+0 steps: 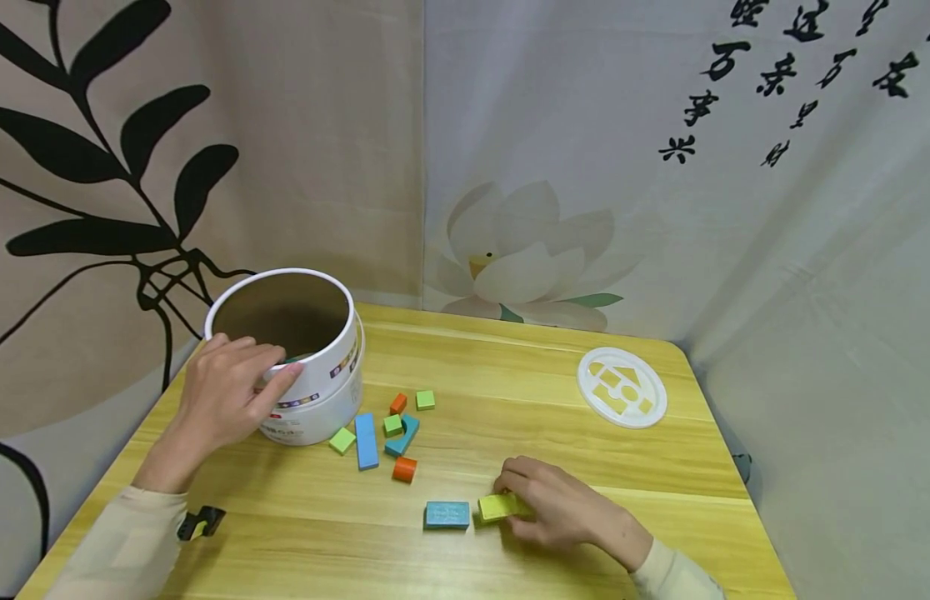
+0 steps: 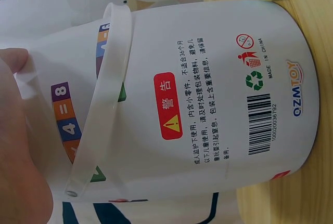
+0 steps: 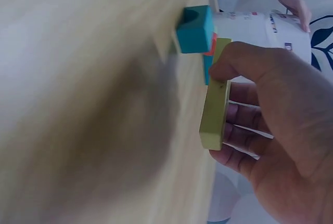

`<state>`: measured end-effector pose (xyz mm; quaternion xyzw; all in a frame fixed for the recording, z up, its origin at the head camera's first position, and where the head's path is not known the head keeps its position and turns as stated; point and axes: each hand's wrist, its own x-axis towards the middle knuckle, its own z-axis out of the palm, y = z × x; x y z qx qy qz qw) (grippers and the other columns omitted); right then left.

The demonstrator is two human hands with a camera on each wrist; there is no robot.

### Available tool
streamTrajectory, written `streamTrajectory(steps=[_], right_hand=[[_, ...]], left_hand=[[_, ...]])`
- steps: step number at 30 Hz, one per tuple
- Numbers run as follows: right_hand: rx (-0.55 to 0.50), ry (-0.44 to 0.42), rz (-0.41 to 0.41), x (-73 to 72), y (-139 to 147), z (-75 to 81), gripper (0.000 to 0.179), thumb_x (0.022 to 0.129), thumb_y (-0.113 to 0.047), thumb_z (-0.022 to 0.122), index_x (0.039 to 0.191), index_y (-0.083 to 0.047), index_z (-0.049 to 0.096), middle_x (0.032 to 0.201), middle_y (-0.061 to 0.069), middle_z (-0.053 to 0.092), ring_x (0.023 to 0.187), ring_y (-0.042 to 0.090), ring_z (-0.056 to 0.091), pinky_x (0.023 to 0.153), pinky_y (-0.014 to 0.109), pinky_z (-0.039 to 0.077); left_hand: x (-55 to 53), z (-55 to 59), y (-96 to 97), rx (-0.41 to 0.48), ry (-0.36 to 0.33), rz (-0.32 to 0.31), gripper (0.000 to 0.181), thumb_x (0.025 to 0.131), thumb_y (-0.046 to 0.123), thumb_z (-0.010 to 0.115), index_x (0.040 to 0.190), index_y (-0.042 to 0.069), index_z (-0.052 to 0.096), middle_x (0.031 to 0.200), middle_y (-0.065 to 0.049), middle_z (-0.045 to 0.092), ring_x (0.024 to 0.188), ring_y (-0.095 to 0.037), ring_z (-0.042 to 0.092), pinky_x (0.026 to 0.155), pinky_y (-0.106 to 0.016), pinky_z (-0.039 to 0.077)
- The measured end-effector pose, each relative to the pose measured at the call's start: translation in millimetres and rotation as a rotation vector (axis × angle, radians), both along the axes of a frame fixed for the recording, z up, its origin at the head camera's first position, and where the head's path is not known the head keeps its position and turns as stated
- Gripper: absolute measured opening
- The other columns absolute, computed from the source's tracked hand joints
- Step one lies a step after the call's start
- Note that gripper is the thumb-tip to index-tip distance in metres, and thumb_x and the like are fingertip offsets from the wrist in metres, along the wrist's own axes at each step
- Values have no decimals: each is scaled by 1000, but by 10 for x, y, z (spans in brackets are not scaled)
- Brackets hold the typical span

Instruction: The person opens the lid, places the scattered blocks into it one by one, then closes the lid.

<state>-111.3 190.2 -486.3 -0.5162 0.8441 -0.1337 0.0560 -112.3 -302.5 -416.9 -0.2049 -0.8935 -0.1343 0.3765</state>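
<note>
My left hand (image 1: 228, 392) grips the near rim of a white bucket (image 1: 315, 417), fingers over the edge and thumb outside. In the left wrist view, the bucket's printed side (image 2: 208, 104) and loose handle (image 2: 104, 99) fill the frame. Low over the table, my right hand (image 1: 558, 504) pinches a yellow-green block (image 1: 497, 507). The right wrist view shows this long block (image 3: 214, 115) between thumb and fingers. Just left of it lies a blue block (image 1: 447, 515); the right wrist view shows a curved recess in that teal block (image 3: 196, 31). The bucket's bottom is hidden.
Between bucket and right hand lie a long blue block (image 1: 367, 442), a blue notched triangle (image 1: 405, 437), an orange block (image 1: 404, 470), a smaller orange one (image 1: 398, 404) and green cubes (image 1: 425, 400). A white cut-out lid (image 1: 587, 379) lies at the back right. Fabric curtains (image 1: 555, 108) hang behind the table.
</note>
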Motion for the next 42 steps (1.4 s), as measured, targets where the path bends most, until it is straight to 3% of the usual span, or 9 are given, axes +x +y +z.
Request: streamTrajectory(steps=[21,26,37,42], right_hand=[[-142,117,87,-411,-661,521,32,91,-20,85,120,-11,74,108,-3,70,90,5,56,81,19,53],[-195,147,113,-543,-894,726,30,93,-19,84,119,-9,73,108,-1,70,89,7,55,80,21,52],[-278,105,114,-808,-1415,1204,30,95,-18,80,121,-6,73,114,3,72,93,12,60,84,23,53],[-297,128,133,-915,-1691,1387,29,95,-18,79,120,-5,74,110,4,72,90,13,59,79,22,47]], left_hand=[[3,-2,-8,2,13,6,70,116,61,39,78,10,68,63,-4,65,61,-20,48,66,-39,29],[2,6,-3,-1,11,5,73,116,62,38,80,8,71,66,-7,70,61,-21,50,66,-40,31],[0,10,1,-4,12,6,73,116,63,37,79,9,70,64,-6,68,61,-21,49,65,-41,31],[-2,14,-1,-4,5,7,72,116,62,38,79,9,70,65,-6,69,61,-20,49,66,-41,32]])
